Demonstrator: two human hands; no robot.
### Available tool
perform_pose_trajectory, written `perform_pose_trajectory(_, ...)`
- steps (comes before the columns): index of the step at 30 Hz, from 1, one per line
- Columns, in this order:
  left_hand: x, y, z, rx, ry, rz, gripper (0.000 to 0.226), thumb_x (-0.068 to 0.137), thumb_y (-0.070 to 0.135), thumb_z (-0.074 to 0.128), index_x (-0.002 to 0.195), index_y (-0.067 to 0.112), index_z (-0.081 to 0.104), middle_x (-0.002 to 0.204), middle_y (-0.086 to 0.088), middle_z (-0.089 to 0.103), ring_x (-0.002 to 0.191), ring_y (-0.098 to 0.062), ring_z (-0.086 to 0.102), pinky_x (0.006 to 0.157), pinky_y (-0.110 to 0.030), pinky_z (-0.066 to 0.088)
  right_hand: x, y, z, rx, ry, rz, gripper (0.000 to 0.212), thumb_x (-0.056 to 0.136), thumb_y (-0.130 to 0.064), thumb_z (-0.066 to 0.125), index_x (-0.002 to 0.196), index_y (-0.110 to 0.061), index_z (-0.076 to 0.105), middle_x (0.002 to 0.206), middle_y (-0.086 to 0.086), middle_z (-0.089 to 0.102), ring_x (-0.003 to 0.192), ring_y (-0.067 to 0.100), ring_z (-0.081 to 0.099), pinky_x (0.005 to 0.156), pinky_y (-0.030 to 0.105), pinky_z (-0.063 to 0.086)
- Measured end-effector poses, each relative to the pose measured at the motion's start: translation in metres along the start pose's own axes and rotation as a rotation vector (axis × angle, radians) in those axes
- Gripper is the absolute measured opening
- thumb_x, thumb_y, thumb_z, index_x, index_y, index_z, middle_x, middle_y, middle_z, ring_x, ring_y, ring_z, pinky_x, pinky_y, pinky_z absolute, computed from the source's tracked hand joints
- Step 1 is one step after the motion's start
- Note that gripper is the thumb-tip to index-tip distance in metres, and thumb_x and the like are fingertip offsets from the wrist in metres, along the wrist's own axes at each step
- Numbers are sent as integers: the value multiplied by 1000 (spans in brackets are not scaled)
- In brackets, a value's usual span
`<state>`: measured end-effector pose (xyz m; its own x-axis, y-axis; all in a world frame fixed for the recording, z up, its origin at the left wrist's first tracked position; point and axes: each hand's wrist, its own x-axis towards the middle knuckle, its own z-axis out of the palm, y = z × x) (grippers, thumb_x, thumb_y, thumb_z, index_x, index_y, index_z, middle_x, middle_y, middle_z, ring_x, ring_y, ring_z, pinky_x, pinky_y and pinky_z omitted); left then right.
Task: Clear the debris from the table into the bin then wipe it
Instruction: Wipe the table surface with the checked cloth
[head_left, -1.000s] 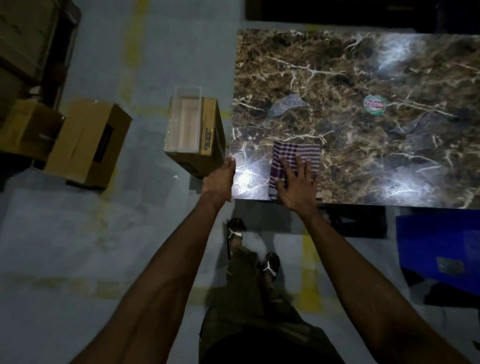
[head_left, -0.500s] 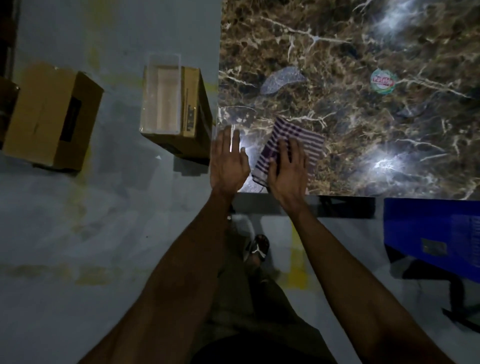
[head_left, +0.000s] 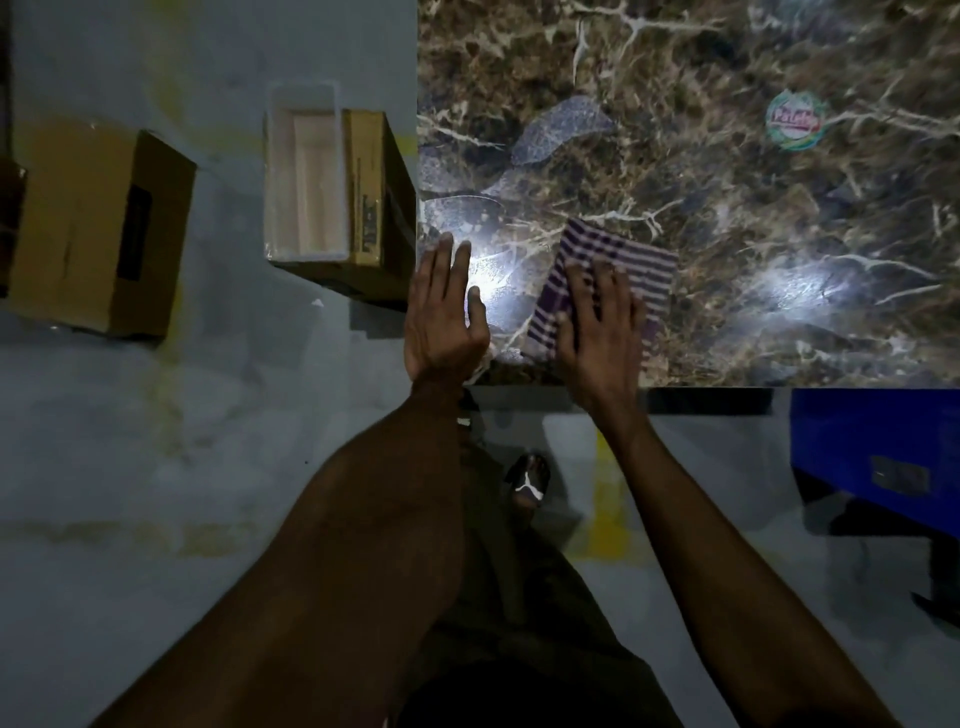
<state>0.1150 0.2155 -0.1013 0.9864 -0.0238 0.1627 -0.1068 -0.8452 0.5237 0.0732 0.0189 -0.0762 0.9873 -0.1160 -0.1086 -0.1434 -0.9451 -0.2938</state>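
A brown marble-patterned table (head_left: 701, 208) fills the upper right. My right hand (head_left: 597, 322) lies flat with spread fingers on a purple and white striped cloth (head_left: 639, 265) near the table's front left corner. My left hand (head_left: 441, 312) rests flat with straight fingers on that corner, at the table's left edge. A round green and red sticker (head_left: 796, 120) sits on the tabletop further back on the right. Just left of the table stands an open cardboard box with a white liner (head_left: 306, 192) on the floor.
A second cardboard box (head_left: 93, 234) stands on the floor at the far left. A blue object (head_left: 872, 447) sits in front of the table on the right. My sandalled foot (head_left: 530, 483) is on the grey floor below the table edge.
My left hand went from gripping the table's corner edge to lying flat on it. The cloth under my right hand turned slightly and shifted a little rightwards. The view moved closer to the table.
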Motion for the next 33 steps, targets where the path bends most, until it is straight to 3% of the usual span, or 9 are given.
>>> perform_pose_trajectory(4, 3, 2, -2, 3, -8, -32, 51, 106, 25, 44, 156, 14, 43, 164, -8, 36, 155, -24, 26, 126, -43, 23, -14, -23, 6, 23, -55, -161, 56, 110, -37, 35, 164, -26, 25, 172, 5, 17, 160, 28, 11, 127, 50, 11)
perform_pose_trajectory(7, 4, 2, 0, 20, 23, -15, 50, 105, 23, 45, 154, 11, 45, 162, -10, 39, 154, -27, 29, 123, -46, 28, -42, -4, -1, 40, -124, -244, 57, 110, -40, 39, 164, -32, 23, 173, 0, 14, 160, 25, 8, 128, 48, 11)
perform_pose_trajectory(12, 4, 3, -1, 36, 37, -21, 51, 103, 22, 47, 153, 12, 47, 162, -9, 40, 153, -27, 30, 124, -45, 28, -27, 22, -11, -1, -80, -39, 57, 111, -41, 33, 165, -30, 19, 173, 3, 14, 160, 27, 7, 126, 51, 15)
perform_pose_trajectory(15, 4, 7, -4, 41, 16, -48, 52, 102, 23, 49, 153, 13, 46, 162, -7, 39, 153, -25, 30, 125, -41, 25, -3, 1, -5, -4, -15, -35, 57, 111, -39, 33, 165, -26, 20, 172, 7, 15, 160, 29, 9, 125, 52, 16)
perform_pose_trajectory(19, 5, 9, -6, 41, -19, -71, 55, 100, 23, 49, 154, 15, 45, 164, -5, 37, 154, -23, 29, 127, -35, 18, -22, -22, 6, 31, -92, -182, 58, 110, -40, 36, 165, -27, 20, 173, 5, 13, 160, 29, 8, 126, 53, 16)
perform_pose_trajectory(22, 4, 9, -7, 34, -36, -90, 56, 99, 23, 49, 155, 17, 44, 164, -4, 36, 154, -22, 27, 127, -34, 17, -56, -2, 5, 17, -124, -327, 59, 110, -39, 42, 164, -26, 22, 173, 5, 13, 160, 28, 10, 125, 53, 19)
perform_pose_trajectory(27, 7, 8, -7, 23, -5, -79, 56, 98, 22, 52, 154, 16, 46, 163, -5, 39, 153, -23, 28, 126, -37, 21, -53, 31, -8, 25, -152, -122, 58, 110, -42, 37, 164, -32, 20, 173, -1, 11, 160, 26, 6, 127, 50, 14)
perform_pose_trajectory(33, 5, 6, -9, 6, -22, -55, 55, 100, 23, 52, 154, 15, 44, 163, -6, 37, 154, -25, 26, 125, -43, 24, -18, 2, 0, 22, -45, -50, 56, 110, -39, 33, 164, -27, 24, 172, 4, 19, 160, 28, 9, 127, 50, 11)
